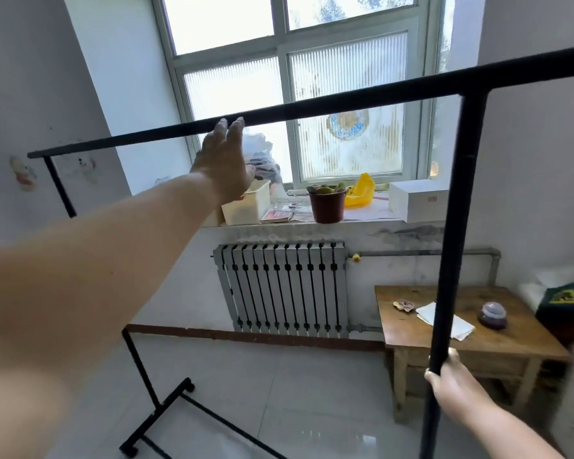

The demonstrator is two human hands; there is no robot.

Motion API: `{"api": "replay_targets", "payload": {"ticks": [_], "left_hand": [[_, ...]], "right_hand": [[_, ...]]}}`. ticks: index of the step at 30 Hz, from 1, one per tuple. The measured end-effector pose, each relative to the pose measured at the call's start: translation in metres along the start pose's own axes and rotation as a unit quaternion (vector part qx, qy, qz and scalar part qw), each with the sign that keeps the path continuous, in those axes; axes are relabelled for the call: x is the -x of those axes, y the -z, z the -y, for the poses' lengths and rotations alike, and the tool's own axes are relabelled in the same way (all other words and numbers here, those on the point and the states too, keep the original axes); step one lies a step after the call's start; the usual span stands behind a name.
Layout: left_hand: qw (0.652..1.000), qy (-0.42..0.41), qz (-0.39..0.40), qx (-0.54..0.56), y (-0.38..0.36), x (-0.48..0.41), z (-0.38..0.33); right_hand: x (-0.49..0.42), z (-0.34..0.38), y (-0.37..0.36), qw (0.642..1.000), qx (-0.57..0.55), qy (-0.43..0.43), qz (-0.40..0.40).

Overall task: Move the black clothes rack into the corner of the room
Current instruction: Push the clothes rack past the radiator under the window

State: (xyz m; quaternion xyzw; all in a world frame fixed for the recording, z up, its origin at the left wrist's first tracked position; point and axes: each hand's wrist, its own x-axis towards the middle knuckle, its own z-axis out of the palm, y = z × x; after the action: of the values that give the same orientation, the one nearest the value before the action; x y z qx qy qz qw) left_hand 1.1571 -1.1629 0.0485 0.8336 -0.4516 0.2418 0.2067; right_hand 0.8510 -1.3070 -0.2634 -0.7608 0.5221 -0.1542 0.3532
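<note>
The black clothes rack (345, 106) stands across my view, its top bar running from left to upper right, with one upright at the right and another at the left going down to a wheeled foot (159, 415). My left hand (224, 160) reaches up to the top bar, its fingertips hooked over it near the middle. My right hand (451, 382) is closed around the right upright, low down. The rack carries no clothes.
Behind the rack is a window with a cluttered sill: a plastic box (246, 203), a plant pot (327, 203), a white box (418, 200). A grey radiator (282, 286) hangs below. A wooden table (461, 329) stands at the right. The floor is light tile (279, 409).
</note>
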Motion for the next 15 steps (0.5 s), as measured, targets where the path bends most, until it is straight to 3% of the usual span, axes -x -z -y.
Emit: {"api": "replay_targets", "payload": {"ticks": [15], "left_hand": [[0.997,0.011,-0.071,0.013,-0.046,-0.064,0.026]], "right_hand": [[-0.062,0.053,-0.045,0.999,-0.027,-0.006,-0.021]]}}
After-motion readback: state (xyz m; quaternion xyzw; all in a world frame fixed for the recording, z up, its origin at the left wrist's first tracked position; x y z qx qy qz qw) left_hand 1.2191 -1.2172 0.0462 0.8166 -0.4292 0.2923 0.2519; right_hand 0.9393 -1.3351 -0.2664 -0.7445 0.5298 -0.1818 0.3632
